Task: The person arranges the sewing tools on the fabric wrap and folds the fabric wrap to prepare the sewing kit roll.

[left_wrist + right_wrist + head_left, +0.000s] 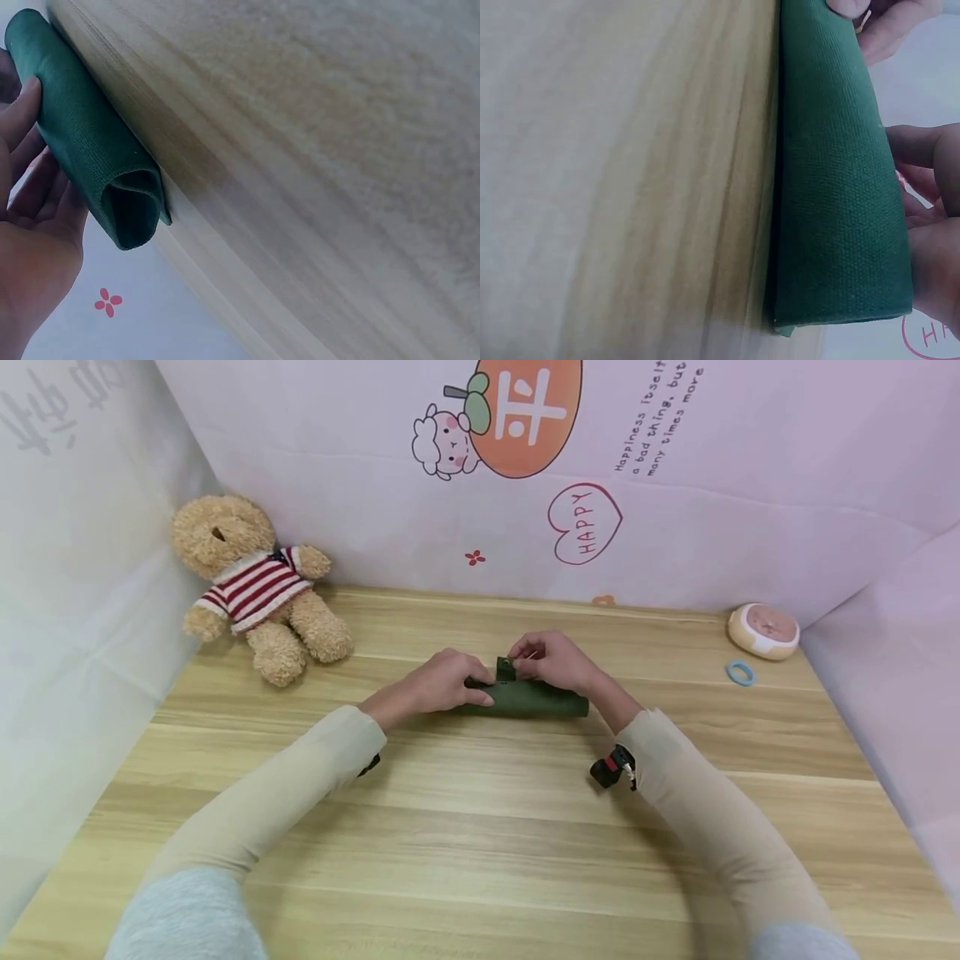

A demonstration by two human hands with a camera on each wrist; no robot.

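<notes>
A dark green rolled-up cloth case [536,699] lies sideways on the table, its woven texture plain in the right wrist view. My left hand [446,681] grips its left part, thumb on the near side and fingers over the far side. From the roll's back edge a short green strap [505,667] with a small round metal fastener stands up. My right hand [557,662] pinches that strap by its right edge. In the left wrist view the roll's open end [133,214] shows folded layers inside. Some right fingertips are hidden.
A teddy bear [258,585] in a striped shirt sits against the back left wall. At the back right are a round beige and pink object [765,631] and a light blue ring [741,673]. Printed white cloth [360,468] walls off the wooden table [465,835].
</notes>
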